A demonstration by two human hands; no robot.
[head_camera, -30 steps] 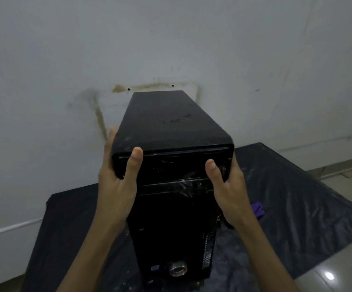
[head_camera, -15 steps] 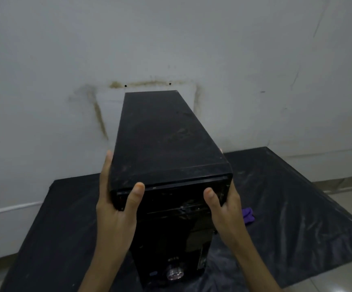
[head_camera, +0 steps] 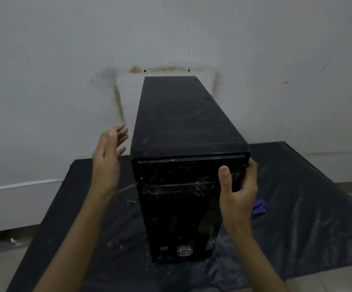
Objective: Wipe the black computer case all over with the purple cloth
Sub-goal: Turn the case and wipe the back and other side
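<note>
The case [head_camera: 183, 123] stands upright in the middle of a black sheet [head_camera: 297, 186] spread on the floor [head_camera: 339, 281]. Its front panel faces the camera and its back reaches toward the sheet's far edge, by the stained wall [head_camera: 65, 60]. Its top is dusty and the front is streaked, with a round silvery knob [head_camera: 184, 249] low on the panel. The right hand [head_camera: 238, 192] holds the case at the upper right front corner: the thumb [head_camera: 225, 175] lies against the front panel and the fingers [head_camera: 253, 167] curl round the right side, so the corner is pinched between them. The left hand [head_camera: 107, 157] is off the case, just beside its upper left edge and not touching it. Its palm is turned toward the case and its fingers [head_camera: 121, 131] are straight and slightly spread, holding nothing. The cloth [head_camera: 259, 209] lies crumpled on the sheet just right of the case, between it and the sheet's right edge, partly hidden behind the right hand; no hand touches it.
</note>
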